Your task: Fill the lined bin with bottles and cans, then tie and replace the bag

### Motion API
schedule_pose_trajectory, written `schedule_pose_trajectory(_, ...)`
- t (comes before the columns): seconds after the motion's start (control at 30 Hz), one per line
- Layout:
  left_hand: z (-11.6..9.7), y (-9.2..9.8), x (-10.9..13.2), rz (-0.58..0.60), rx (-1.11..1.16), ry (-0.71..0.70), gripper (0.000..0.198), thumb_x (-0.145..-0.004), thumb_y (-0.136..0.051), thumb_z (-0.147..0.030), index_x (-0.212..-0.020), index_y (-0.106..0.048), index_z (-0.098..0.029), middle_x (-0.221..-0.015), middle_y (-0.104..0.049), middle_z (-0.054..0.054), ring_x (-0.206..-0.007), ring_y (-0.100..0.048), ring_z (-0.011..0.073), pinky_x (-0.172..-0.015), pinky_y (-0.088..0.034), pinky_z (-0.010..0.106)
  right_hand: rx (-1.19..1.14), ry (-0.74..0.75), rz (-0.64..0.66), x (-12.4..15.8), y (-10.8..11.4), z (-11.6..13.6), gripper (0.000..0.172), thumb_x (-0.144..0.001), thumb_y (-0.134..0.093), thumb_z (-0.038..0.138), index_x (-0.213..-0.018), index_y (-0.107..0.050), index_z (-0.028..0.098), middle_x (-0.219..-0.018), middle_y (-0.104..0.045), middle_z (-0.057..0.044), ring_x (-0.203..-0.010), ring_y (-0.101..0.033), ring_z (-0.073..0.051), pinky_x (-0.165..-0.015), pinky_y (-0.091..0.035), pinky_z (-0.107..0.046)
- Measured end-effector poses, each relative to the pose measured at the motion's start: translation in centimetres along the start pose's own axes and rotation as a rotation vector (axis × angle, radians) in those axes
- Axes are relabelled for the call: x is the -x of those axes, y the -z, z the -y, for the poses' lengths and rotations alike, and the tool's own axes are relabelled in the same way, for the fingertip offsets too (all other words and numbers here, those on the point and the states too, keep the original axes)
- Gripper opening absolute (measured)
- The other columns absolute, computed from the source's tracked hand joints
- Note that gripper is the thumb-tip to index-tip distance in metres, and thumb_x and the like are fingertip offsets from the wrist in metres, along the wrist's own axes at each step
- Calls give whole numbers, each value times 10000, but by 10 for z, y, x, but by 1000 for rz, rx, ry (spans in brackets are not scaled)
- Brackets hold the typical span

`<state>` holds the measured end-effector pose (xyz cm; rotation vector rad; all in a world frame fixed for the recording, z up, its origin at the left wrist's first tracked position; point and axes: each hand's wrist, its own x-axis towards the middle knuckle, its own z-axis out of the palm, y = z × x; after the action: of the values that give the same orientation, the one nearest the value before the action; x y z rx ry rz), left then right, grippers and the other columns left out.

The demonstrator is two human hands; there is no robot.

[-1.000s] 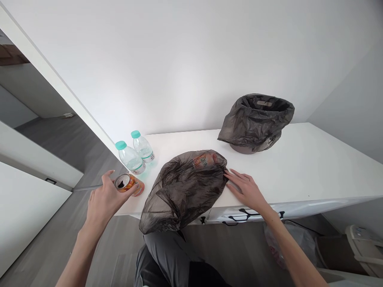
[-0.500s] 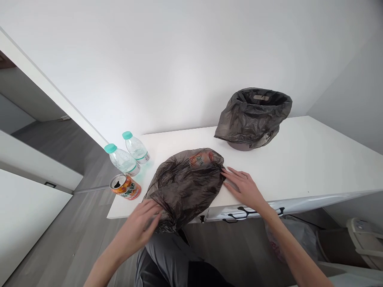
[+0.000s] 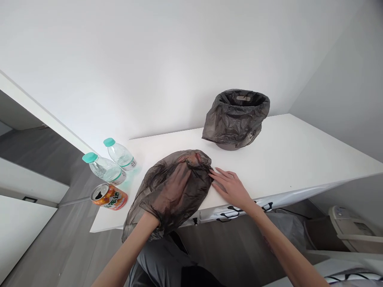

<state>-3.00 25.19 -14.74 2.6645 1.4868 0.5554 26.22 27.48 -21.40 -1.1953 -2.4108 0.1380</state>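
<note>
A thin dark plastic bag [image 3: 197, 191] lies on the white tabletop in front of me. My left hand [image 3: 173, 187] is inside it up to the wrist, fingers stretched out and showing through the film. Just beyond those fingertips, an orange drink can [image 3: 194, 159] shows dimly within the bag's far end. My right hand [image 3: 229, 185] rests flat on the table with fingers extended, their tips touching the bag's right edge. Left of the bag stand an opened orange drink can [image 3: 110, 197] and two clear bottles with teal caps, a nearer bottle [image 3: 107, 171] and a farther bottle [image 3: 121, 154].
A bin lined with a dark bag [image 3: 236, 121] stands at the back of the white table [image 3: 287, 159], near the wall. Drawers with black handles [image 3: 233, 211] run below the front edge. Down at the right are a clear plastic bag [image 3: 287, 227] and a beige-brown container [image 3: 344, 227].
My left hand has slid from the bag's mouth deep inside toward the can. The right hand stays at the bag's right edge. The whole view has shifted slightly.
</note>
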Motion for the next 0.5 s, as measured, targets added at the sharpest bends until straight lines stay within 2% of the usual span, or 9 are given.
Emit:
schedule_pose_trajectory(0.07, 4, -8, -11, 28, -8, -44, 580, -995, -455, -232, -1560, -416, -111, -1671, -384, 217, -1603, -257, 372, -1288, -276, 577, -1, 0, -2, -1, 1, 0, 471, -1119, -379, 410, -1535, -539, 260, -1614, -506, -24, -1559, -380, -263, -1183, -381, -504)
schedule_pose_trajectory(0.17, 12, -15, -30, 6, -14, -10, 599, -1014, -418, -228, -1581, -330, -56, -1652, -363, 272, -1593, -256, 408, -1291, -218, 614, -4, -2, -9, -2, 2, 0, 456, -1119, -381, 402, -1507, -568, 253, -1610, -513, -30, -1560, -378, -263, -1179, -389, -502)
schedule_pose_trajectory(0.27, 19, -16, -45, -10, -4, 28, 643, -1032, -442, -307, -1598, -276, -52, -1631, -379, 283, -1553, -331, 405, -1280, -266, 582, -8, -2, -15, -3, 4, 2, 447, -1119, -384, 396, -1492, -583, 252, -1604, -521, -33, -1557, -385, -262, -1177, -396, -502)
schedule_pose_trajectory(0.33, 21, -15, -50, -6, 11, 42, 668, -1023, -491, -361, -1588, -295, -64, -1599, -422, 285, -1513, -394, 409, -1254, -323, 571, -7, -1, -15, -3, 5, 3, 447, -1117, -385, 399, -1487, -591, 255, -1596, -531, -37, -1549, -400, -267, -1173, -403, -506)
schedule_pose_trajectory(0.5, 13, -12, -42, -9, 81, 80, 647, -1015, -536, -412, -1560, -359, -111, -1515, -523, 248, -1408, -529, 361, -1148, -476, 486, -1, -4, -20, -4, 7, 6, 450, -1112, -395, 403, -1491, -591, 258, -1589, -540, -39, -1540, -416, -264, -1171, -413, -510)
